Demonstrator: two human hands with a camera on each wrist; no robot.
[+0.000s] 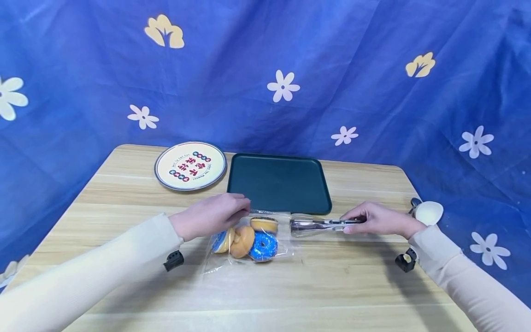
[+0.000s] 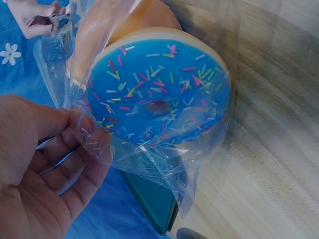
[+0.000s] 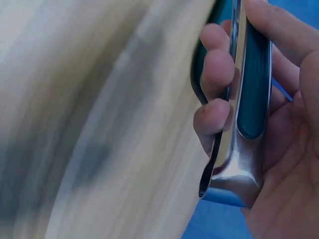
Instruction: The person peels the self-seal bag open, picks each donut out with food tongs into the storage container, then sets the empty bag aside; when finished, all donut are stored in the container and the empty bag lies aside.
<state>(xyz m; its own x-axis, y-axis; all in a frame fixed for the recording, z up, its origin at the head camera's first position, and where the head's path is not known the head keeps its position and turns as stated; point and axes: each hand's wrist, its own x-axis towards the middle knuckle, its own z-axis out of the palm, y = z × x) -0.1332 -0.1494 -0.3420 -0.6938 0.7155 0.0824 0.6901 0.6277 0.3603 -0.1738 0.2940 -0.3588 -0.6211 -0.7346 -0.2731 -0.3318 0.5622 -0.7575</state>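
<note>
A clear plastic bag (image 1: 287, 251) lies on the table with several doughnuts inside, among them a blue one with sprinkles (image 1: 263, 247), a plain tan one (image 1: 242, 241) and a dark-topped one (image 1: 264, 224). With thumb and fingers, my left hand (image 1: 217, 213) pinches the bag's edge; the left wrist view shows the blue doughnut (image 2: 159, 74) close beside those fingers. My right hand (image 1: 373, 219) grips metal tongs (image 3: 232, 164) with dark green handle inlays. Their far end points left at the bag. Clear plastic surrounds that end; I cannot tell whether it belongs to the bag.
Behind the bag lies a dark green tray (image 1: 278, 182), with a white plate (image 1: 191, 166) bearing red lettering to its left. Beyond my right wrist, a white spoon-like utensil (image 1: 429, 212) sits at the table's right edge. A blue floral cloth (image 1: 249, 69) hangs behind the table.
</note>
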